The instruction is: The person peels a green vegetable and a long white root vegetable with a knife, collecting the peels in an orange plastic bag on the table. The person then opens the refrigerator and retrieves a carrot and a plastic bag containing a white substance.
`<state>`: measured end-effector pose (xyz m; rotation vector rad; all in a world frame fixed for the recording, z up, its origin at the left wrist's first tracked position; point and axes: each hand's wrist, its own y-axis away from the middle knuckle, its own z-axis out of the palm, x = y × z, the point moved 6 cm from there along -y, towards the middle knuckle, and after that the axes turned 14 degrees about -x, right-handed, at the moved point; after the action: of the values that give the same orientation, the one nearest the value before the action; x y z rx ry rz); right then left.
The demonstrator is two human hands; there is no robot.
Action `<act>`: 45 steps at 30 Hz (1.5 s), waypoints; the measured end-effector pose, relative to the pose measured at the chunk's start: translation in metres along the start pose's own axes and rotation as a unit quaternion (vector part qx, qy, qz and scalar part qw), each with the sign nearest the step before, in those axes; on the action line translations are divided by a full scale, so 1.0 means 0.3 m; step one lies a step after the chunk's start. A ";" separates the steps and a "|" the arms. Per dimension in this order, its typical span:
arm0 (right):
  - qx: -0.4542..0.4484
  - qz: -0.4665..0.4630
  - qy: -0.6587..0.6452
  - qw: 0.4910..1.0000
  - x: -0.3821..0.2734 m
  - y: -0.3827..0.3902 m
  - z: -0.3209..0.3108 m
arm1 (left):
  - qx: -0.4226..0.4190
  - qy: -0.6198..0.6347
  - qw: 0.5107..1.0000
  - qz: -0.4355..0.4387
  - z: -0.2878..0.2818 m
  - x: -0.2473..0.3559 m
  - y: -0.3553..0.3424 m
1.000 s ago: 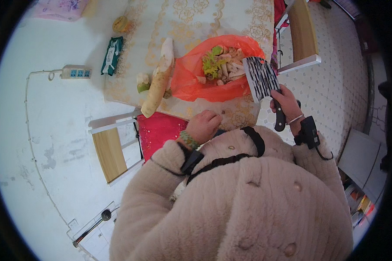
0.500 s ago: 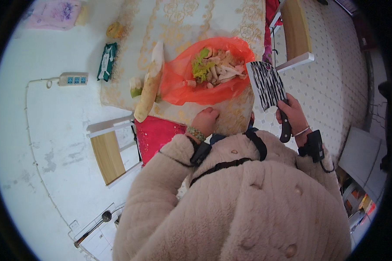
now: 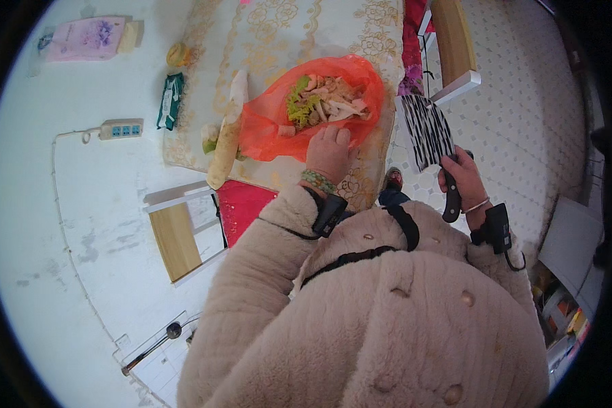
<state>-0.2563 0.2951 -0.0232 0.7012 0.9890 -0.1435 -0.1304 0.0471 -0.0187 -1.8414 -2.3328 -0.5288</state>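
Note:
My right hand (image 3: 464,178) is closed around the black handle of a cleaver (image 3: 426,132). Its broad blade, patterned in black and white streaks, points up and away, just off the table's right edge. A red plastic bag (image 3: 265,130) lies spread on the table, with peelings, pale scraps and yellow-green leaves (image 3: 300,102) in it. At the bag's near rim is my left hand (image 3: 329,155), its fingers curled down on the plastic; the fingertips are hidden. Left of the bag lies a long white radish (image 3: 227,143), with a short cut radish end (image 3: 211,138) beside it.
A patterned cloth (image 3: 265,41) covers the table. Along its left side are a green packet (image 3: 171,102) and a yellow roll (image 3: 177,54). A power strip (image 3: 121,129) is on the white wall. Wooden stools (image 3: 175,239) stand at the near left and far right (image 3: 453,41).
My left hand has moved forward from the table's near edge onto the bag's near rim. My right hand still holds the cleaver, almost unmoved. The whole view has shifted slightly.

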 end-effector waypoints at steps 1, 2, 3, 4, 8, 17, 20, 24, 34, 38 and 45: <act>-0.005 0.000 -0.003 1.000 0.010 -0.004 -0.013 | 0.019 -0.003 1.000 -0.009 0.021 -0.006 -0.004; -0.004 0.007 -0.004 1.000 0.021 -0.006 -0.023 | 0.025 -0.004 0.999 -0.025 0.045 -0.016 -0.009; -0.004 0.008 -0.009 1.000 0.030 -0.008 -0.031 | 0.030 -0.002 0.999 -0.039 0.072 -0.027 -0.015; 0.003 0.025 -0.017 1.000 0.047 -0.013 -0.043 | 0.000 0.011 0.998 -0.068 0.112 -0.050 -0.029; -0.003 0.021 -0.003 1.000 0.068 -0.015 -0.063 | -0.043 0.045 0.991 -0.117 0.221 -0.098 -0.075; 0.051 0.017 -0.025 0.998 0.099 0.019 -0.047 | -0.100 0.201 0.973 -0.057 0.286 -0.105 -0.064; 0.064 0.009 -0.038 0.997 0.115 0.010 -0.035 | -0.050 0.290 0.955 -0.034 0.275 -0.114 -0.050; 0.092 0.004 -0.036 0.995 0.133 0.018 -0.033 | -0.006 0.406 0.912 -0.057 0.175 -0.184 -0.064; 0.112 -0.019 -0.083 0.990 0.178 -0.003 -0.021 | -0.042 0.001 0.996 0.084 0.063 -0.048 -0.116; 0.136 0.017 -0.075 0.988 0.218 0.000 -0.036 | -0.158 0.013 0.987 0.028 0.271 -0.042 -0.167; 0.143 -0.003 -0.096 0.985 0.261 -0.013 -0.053 | -0.186 0.063 0.979 0.058 0.288 -0.059 -0.162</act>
<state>-0.2256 0.3169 -0.0937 0.9289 0.7924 -0.3581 -0.1624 0.0510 -0.1141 -2.0075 -2.1385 -1.0943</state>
